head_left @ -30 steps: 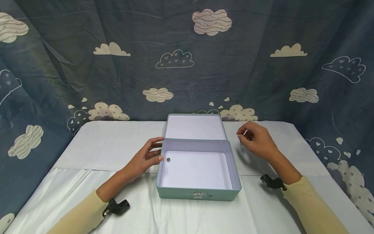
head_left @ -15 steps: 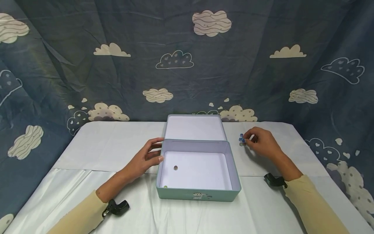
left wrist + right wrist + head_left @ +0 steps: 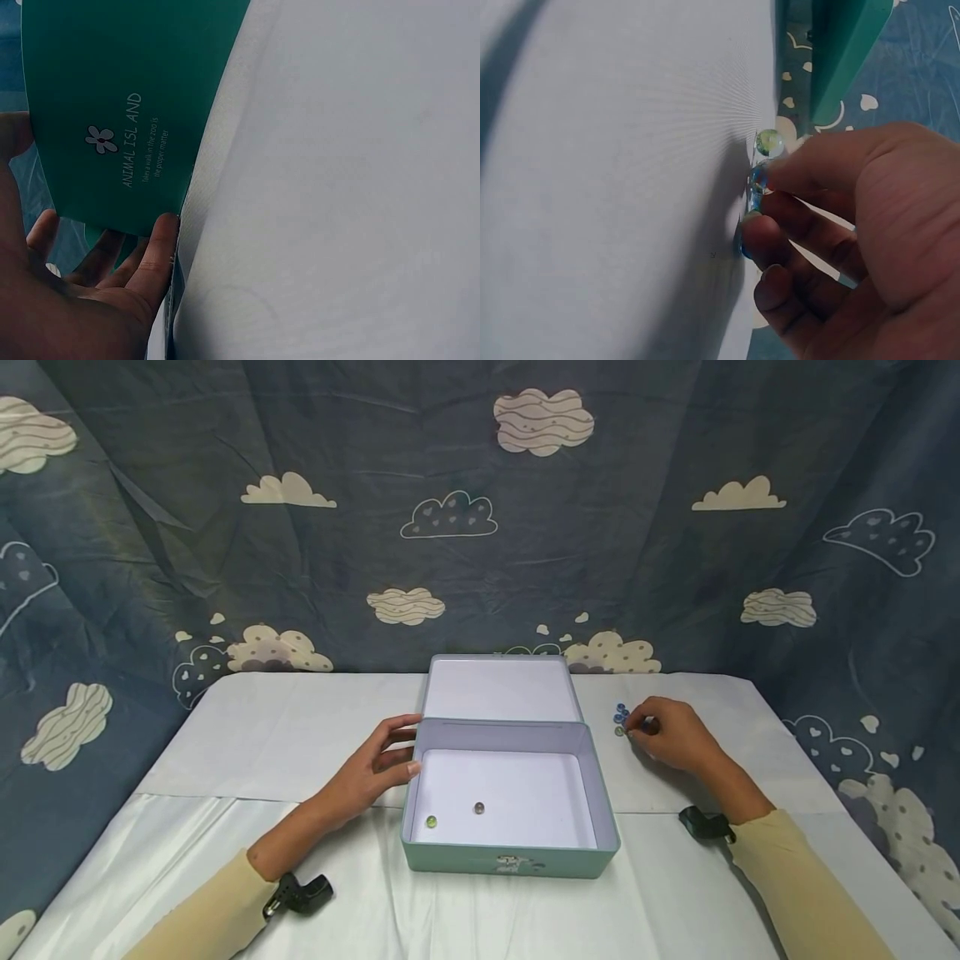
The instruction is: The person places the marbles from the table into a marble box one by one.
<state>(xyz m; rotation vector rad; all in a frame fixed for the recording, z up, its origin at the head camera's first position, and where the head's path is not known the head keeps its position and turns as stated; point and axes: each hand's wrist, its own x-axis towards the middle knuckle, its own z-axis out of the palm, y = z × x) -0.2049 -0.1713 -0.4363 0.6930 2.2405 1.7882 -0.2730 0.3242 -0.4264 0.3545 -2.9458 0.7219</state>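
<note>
A green tin box (image 3: 513, 862) stands with its lid (image 3: 498, 687) folded back. Inside are a yellow-green marble (image 3: 431, 822) and a greyish marble (image 3: 479, 808). My left hand (image 3: 372, 764) rests on the box's left side, thumb at the rim and fingers spread along the wall printed "ANIMAL ISLAND" (image 3: 131, 140). Right of the box, my right hand (image 3: 670, 732) has thumb and finger pinching a blue marble (image 3: 758, 177) on the cloth. Next to its fingertips lie other blue marbles (image 3: 621, 708) and a clear greenish marble (image 3: 769, 142).
White cloth (image 3: 300, 718) covers the table, with a seam across it. A dark blue curtain (image 3: 337, 443) with cloud prints hangs behind and at both sides. Black wrist cameras (image 3: 300, 893) sit on both sleeves.
The greyish marble has rolled toward the box's front and right. The yellow-green marble has come into view near the front left. My right hand has moved slightly right and down onto the marbles.
</note>
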